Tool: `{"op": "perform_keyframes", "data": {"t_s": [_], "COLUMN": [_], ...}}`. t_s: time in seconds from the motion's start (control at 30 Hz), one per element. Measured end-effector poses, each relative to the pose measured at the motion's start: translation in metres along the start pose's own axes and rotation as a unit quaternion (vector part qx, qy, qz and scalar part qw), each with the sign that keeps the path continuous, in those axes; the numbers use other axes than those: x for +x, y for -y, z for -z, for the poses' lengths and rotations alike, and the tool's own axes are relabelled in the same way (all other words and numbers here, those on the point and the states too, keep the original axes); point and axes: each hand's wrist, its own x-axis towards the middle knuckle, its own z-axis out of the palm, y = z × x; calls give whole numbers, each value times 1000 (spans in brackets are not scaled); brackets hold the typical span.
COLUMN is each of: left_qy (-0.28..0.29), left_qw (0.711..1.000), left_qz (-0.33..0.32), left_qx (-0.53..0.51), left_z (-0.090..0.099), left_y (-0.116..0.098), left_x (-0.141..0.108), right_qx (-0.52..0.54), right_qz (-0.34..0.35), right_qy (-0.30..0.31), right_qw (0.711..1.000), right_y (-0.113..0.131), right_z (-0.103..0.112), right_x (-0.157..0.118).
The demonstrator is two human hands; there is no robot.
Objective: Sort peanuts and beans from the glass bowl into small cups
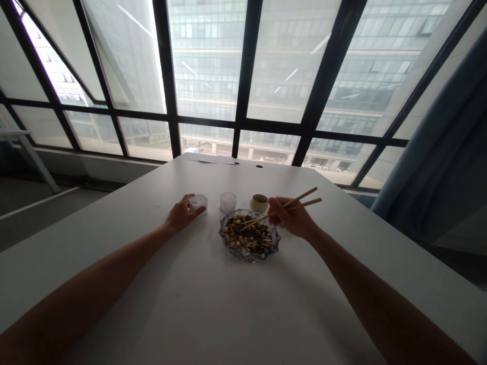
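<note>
A clear glass bowl (pixel 250 256) with a scalloped rim holds a mix of pale nuts or seeds and dark pieces. My right hand (pixel 287 215) grips a pair of wooden chopsticks (pixel 304 197), whose tips reach into the mix. On the left, my left hand (pixel 183 213) is wrapped round a small translucent cup (pixel 198 203), thumb at its near side. A second whitish cup (pixel 228 202) stands behind the bowl. Right of it is a round pale-green pot (pixel 259 204), close to my right hand. What lies inside the cups is too small to tell.
The white table (pixel 205 314) extends to tall dark-framed windows. Paper (pixel 213 159) lies at its far edge, near two dark round holes. A blue curtain (pixel 437 132) hangs at the right; a white metal frame (pixel 40 165) stands at the left.
</note>
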Motion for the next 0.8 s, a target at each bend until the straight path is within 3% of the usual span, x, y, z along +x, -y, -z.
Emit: {"op": "perform_keyframes", "data": {"t_s": [0.1,0.17,0.33,0.5,0.7,0.8], "left_qy": [-1,-3,1,0,3,3], "left_qw": [1000,1000,1000,1000,1000,1000], "left_qz": [-3,-4,2,2,4,4], "left_qx": [2,1,1,-2,-4,-5], "left_z": [-1,-1,0,0,1,1], "left_y": [2,2,2,2,0,0], "left_x": [1,1,1,1,0,0], "right_qx": [-23,-57,-94,-56,-82,-61], "right_qz": [21,44,57,68,46,10], "right_qy": [-79,-98,-26,-42,77,91], "right_qw": [996,993,994,995,993,994], "right_y": [1,2,4,8,10,9], "right_z": [9,14,12,12,15,17], "right_x": [1,1,1,0,-1,-2]}}
